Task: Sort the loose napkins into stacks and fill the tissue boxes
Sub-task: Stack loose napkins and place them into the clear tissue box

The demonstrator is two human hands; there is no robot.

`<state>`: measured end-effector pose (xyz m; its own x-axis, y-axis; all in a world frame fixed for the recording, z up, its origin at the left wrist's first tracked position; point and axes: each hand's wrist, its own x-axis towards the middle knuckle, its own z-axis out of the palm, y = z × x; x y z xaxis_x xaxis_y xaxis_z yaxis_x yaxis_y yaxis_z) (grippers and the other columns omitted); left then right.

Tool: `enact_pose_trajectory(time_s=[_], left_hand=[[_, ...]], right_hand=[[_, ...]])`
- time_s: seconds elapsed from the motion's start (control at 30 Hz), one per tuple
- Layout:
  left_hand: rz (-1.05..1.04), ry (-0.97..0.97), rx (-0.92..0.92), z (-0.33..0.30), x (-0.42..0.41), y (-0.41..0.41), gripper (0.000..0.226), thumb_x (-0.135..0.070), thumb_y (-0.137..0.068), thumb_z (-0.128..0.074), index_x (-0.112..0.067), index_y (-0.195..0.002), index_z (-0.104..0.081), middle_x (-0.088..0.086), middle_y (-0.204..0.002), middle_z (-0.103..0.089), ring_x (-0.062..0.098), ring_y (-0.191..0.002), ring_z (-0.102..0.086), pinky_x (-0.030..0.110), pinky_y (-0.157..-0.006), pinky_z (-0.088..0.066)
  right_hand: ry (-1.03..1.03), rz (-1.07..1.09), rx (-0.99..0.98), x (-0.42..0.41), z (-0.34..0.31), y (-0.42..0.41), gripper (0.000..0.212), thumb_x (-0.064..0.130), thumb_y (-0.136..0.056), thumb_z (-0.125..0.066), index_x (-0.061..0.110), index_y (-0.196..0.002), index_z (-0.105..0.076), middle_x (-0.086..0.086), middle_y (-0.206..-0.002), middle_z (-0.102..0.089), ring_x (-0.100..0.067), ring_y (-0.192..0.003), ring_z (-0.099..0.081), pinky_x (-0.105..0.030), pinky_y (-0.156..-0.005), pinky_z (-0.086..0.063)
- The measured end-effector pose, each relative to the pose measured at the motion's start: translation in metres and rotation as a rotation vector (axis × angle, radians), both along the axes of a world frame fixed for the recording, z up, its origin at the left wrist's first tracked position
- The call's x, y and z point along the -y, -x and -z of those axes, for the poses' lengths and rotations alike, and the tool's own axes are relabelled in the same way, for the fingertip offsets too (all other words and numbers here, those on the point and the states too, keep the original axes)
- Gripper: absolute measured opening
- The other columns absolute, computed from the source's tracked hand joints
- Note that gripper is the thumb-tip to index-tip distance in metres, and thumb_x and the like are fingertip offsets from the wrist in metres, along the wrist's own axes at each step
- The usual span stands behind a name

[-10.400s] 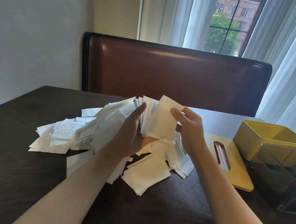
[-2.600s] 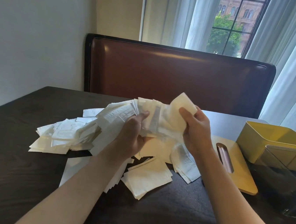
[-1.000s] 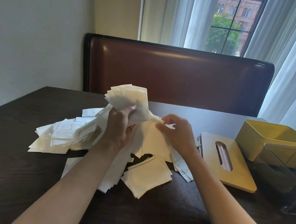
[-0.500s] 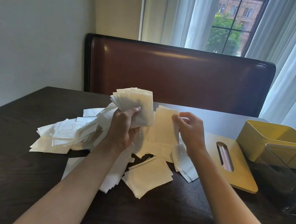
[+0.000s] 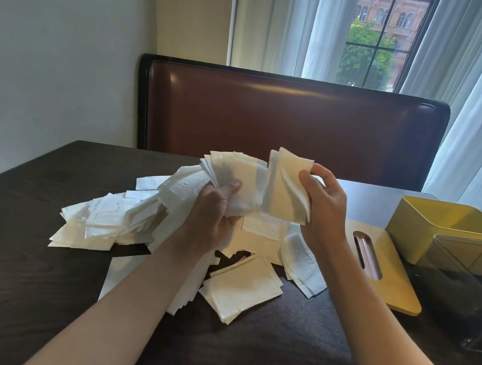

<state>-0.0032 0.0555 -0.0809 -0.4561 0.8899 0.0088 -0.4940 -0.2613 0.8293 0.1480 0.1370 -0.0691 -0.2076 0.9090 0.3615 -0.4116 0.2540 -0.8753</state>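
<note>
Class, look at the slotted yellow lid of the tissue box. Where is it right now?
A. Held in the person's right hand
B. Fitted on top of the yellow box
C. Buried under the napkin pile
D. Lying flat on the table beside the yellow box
D: the slotted lid lies flat on the table just left of the open yellow box, while the right hand pinches a napkin.
</note>
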Motion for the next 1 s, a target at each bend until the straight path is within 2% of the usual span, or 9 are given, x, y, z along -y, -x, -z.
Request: enact_pose_trajectory(time_s=[0.07,0.13,0.23,0.37,0.5,0.63,0.77,0.9,1.0], left_hand=[[0.076,0.025,0.006,-0.001,0.001,-0.008,0.038,-0.018,-0.098,-0.058,-0.005,-0.133,-0.057,0.010,-0.117,-0.068,0.032,-0.120,-0.064,0.042,-0.093,-0.056],[0.192,0.000,0.043,-0.002,0.004,-0.014,0.035,-0.027,-0.097,-0.057,-0.010,-0.126,-0.064,0.013,-0.118,-0.072,0.031,-0.115,-0.067,0.049,-0.102,-0.051],[0.270,-0.014,-0.104,0.001,0.006,-0.019,0.034,-0.035,-0.105,-0.045,-0.015,-0.124,-0.065,0.009,-0.112,-0.074,0.023,-0.102,-0.072,0.045,-0.094,-0.056],[0.219,-0.005,-0.220,0.011,0.001,-0.020,0.044,-0.020,-0.098,-0.060,-0.003,-0.138,-0.053,0.017,-0.121,-0.068,0.029,-0.109,-0.068,0.040,-0.089,-0.058],[0.245,-0.029,-0.231,0.011,0.001,-0.018,0.048,-0.019,-0.094,-0.061,-0.008,-0.139,-0.053,0.021,-0.129,-0.065,0.036,-0.119,-0.064,0.051,-0.099,-0.053],[0.207,-0.002,-0.260,0.009,0.003,-0.020,0.035,-0.020,-0.101,-0.056,-0.009,-0.134,-0.056,0.021,-0.123,-0.068,0.033,-0.111,-0.068,0.043,-0.091,-0.059],[0.165,0.006,-0.303,0.006,0.007,-0.021,0.034,-0.021,-0.102,-0.055,-0.003,-0.131,-0.059,0.021,-0.113,-0.070,0.027,-0.095,-0.072,0.031,-0.073,-0.062],[0.188,-0.002,-0.268,0.008,0.006,-0.021,0.037,-0.016,-0.097,-0.061,-0.004,-0.132,-0.058,0.024,-0.122,-0.067,0.035,-0.109,-0.069,0.039,-0.085,-0.060],[0.180,0.008,-0.301,0.005,0.008,-0.021,0.034,-0.020,-0.101,-0.056,-0.008,-0.133,-0.057,0.018,-0.117,-0.070,0.025,-0.102,-0.072,0.032,-0.080,-0.060]], right_hand=[[-0.004,0.002,0.030,0.002,0.002,0.003,0.014,0.011,-0.093,-0.064,0.018,-0.106,-0.067,-0.003,-0.091,-0.073,-0.020,-0.079,-0.071,-0.031,-0.067,-0.060],[-0.004,0.034,0.075,0.001,0.006,0.006,0.019,0.014,-0.093,-0.066,0.019,-0.111,-0.067,-0.006,-0.100,-0.072,-0.022,-0.086,-0.071,-0.031,-0.069,-0.061],[-0.015,0.132,0.158,-0.001,0.012,0.009,0.025,0.018,-0.092,-0.068,0.016,-0.117,-0.067,-0.006,-0.108,-0.069,-0.022,-0.094,-0.069,-0.025,-0.065,-0.058],[0.007,0.178,0.176,-0.003,0.015,0.010,0.025,0.017,-0.093,-0.067,0.015,-0.118,-0.067,-0.006,-0.110,-0.069,-0.022,-0.097,-0.069,-0.032,-0.074,-0.061],[-0.016,0.189,0.197,-0.003,0.014,0.009,0.026,0.019,-0.094,-0.066,0.016,-0.119,-0.066,0.001,-0.107,-0.067,-0.020,-0.096,-0.068,-0.031,-0.075,-0.061],[-0.066,0.160,0.246,-0.001,0.015,0.011,0.028,0.019,-0.092,-0.068,0.015,-0.120,-0.066,0.004,-0.103,-0.069,-0.016,-0.090,-0.070,-0.024,-0.070,-0.060],[-0.140,0.202,0.324,0.000,0.017,0.013,0.029,0.018,-0.089,-0.071,0.013,-0.117,-0.069,0.007,-0.094,-0.071,-0.013,-0.085,-0.071,-0.023,-0.068,-0.060],[-0.181,0.286,0.359,-0.001,0.016,0.013,0.023,0.019,-0.088,-0.072,0.014,-0.111,-0.070,0.007,-0.083,-0.069,-0.013,-0.079,-0.070,-0.027,-0.069,-0.061],[-0.149,0.304,0.292,-0.001,0.015,0.012,0.013,0.020,-0.090,-0.071,0.016,-0.102,-0.071,0.008,-0.082,-0.067,-0.013,-0.080,-0.068,-0.028,-0.071,-0.060]])
